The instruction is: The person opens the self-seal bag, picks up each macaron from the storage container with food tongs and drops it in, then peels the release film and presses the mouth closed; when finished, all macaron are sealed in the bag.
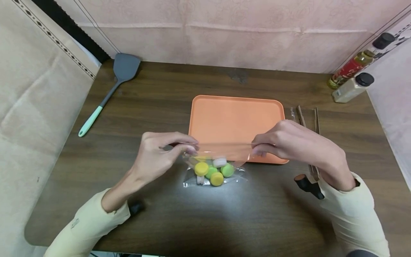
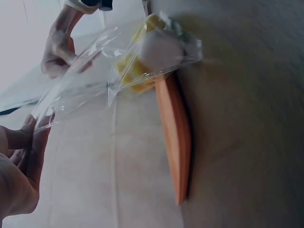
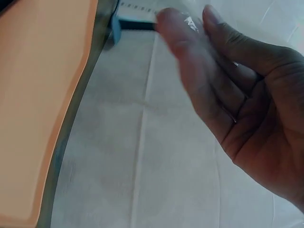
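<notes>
A clear plastic bag (image 1: 190, 179) hangs between the two hands over the near edge of an orange tray (image 1: 237, 117). Inside it lie several macaron-like round pieces (image 1: 217, 179) in yellow, green and white. My left hand (image 1: 155, 153) pinches the bag's upper left edge between thumb and fingers. At the upper right edge, my right hand (image 1: 289, 142) pinches the film the same way. The left wrist view shows the stretched film (image 2: 80, 90) running between both hands, with the pieces bunched at the bag's bottom. In the right wrist view, the right hand (image 3: 247, 90) is partly blurred.
A grey spatula (image 1: 125, 67) with a mint handle lies at the back left. Metal tongs (image 1: 316, 121) lie right of the tray, partly under the right forearm. A red-labelled bottle (image 1: 348, 69) and a white black-capped bottle (image 1: 348, 91) stand at the back right.
</notes>
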Action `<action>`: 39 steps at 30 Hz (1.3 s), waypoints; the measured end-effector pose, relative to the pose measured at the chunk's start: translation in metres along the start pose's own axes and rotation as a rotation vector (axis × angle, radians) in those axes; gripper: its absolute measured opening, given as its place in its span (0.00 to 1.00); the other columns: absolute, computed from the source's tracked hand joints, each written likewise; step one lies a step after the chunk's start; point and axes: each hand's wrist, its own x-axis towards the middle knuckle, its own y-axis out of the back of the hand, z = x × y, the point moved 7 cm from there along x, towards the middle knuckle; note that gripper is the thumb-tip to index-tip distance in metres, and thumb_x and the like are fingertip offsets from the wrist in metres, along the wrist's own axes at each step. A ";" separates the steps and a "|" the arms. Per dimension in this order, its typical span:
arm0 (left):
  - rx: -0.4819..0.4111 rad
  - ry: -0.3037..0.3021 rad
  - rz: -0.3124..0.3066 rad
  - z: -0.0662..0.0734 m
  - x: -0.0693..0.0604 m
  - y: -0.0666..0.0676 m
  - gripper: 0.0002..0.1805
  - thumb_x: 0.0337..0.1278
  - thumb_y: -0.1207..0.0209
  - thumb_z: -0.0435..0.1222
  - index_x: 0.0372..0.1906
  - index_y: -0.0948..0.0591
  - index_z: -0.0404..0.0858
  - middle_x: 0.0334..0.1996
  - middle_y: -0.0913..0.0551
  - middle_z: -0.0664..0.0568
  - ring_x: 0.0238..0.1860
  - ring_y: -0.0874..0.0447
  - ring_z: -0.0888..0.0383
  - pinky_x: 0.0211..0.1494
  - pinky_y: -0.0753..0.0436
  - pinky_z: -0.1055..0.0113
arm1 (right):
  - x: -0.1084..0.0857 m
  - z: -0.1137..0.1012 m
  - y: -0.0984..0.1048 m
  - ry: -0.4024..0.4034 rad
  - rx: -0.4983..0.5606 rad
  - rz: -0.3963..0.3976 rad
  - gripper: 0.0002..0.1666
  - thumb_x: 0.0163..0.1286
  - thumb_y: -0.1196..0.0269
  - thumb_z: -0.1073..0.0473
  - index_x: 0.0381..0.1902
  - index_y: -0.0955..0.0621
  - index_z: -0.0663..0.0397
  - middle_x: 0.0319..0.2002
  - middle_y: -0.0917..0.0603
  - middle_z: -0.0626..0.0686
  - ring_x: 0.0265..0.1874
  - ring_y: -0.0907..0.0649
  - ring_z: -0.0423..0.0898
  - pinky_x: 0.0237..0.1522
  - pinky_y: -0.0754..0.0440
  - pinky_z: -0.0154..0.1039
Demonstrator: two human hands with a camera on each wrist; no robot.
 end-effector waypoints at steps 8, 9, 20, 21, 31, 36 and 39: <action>0.320 0.167 0.072 -0.003 -0.016 0.053 0.10 0.55 0.23 0.20 0.34 0.05 0.36 0.32 0.05 0.51 0.26 0.13 0.72 0.28 0.23 0.82 | 0.053 0.000 -0.015 0.025 0.256 -0.135 0.20 0.84 0.35 0.61 0.28 0.19 0.39 0.20 0.24 0.33 0.20 0.25 0.27 0.28 0.23 0.30; 0.355 0.205 0.070 -0.008 -0.016 0.061 0.08 0.56 0.23 0.21 0.35 0.05 0.36 0.32 0.05 0.49 0.24 0.14 0.71 0.25 0.26 0.81 | 0.064 0.005 -0.019 0.020 0.291 -0.153 0.19 0.84 0.36 0.62 0.28 0.17 0.41 0.20 0.22 0.35 0.20 0.22 0.30 0.29 0.20 0.32; 0.539 0.493 0.009 -0.120 0.010 0.158 0.09 0.71 0.27 0.33 0.39 0.09 0.28 0.31 0.08 0.35 0.16 0.16 0.67 0.21 0.18 0.73 | 0.205 0.080 -0.063 -0.148 0.420 -0.144 0.13 0.85 0.38 0.64 0.36 0.13 0.61 0.25 0.11 0.55 0.22 0.13 0.48 0.29 0.15 0.36; 0.543 0.513 -0.006 -0.132 0.013 0.161 0.11 0.71 0.27 0.34 0.39 0.11 0.27 0.31 0.08 0.35 0.16 0.16 0.66 0.21 0.18 0.72 | 0.212 0.088 -0.067 -0.183 0.414 -0.135 0.13 0.85 0.38 0.64 0.37 0.14 0.62 0.24 0.11 0.56 0.22 0.13 0.49 0.29 0.15 0.37; 0.636 0.606 -0.214 -0.206 0.046 0.159 0.10 0.77 0.42 0.27 0.46 0.15 0.20 0.33 0.10 0.30 0.20 0.15 0.61 0.23 0.20 0.77 | 0.249 0.154 -0.095 -0.316 0.163 -0.124 0.22 0.84 0.34 0.56 0.24 0.19 0.51 0.23 0.22 0.46 0.23 0.31 0.40 0.30 0.35 0.36; 0.625 0.650 -0.282 -0.218 0.053 0.155 0.10 0.75 0.45 0.25 0.45 0.16 0.21 0.27 0.10 0.36 0.19 0.14 0.60 0.23 0.18 0.75 | 0.251 0.156 -0.090 -0.409 0.105 -0.150 0.23 0.82 0.31 0.55 0.22 0.18 0.52 0.25 0.20 0.46 0.30 0.28 0.45 0.46 0.32 0.39; 0.624 0.694 -0.317 -0.225 0.055 0.155 0.10 0.79 0.43 0.27 0.45 0.16 0.22 0.24 0.11 0.40 0.18 0.13 0.60 0.23 0.18 0.74 | 0.254 0.153 -0.088 -0.518 0.066 -0.226 0.22 0.83 0.32 0.53 0.26 0.15 0.55 0.31 0.17 0.49 0.44 0.29 0.52 0.57 0.37 0.46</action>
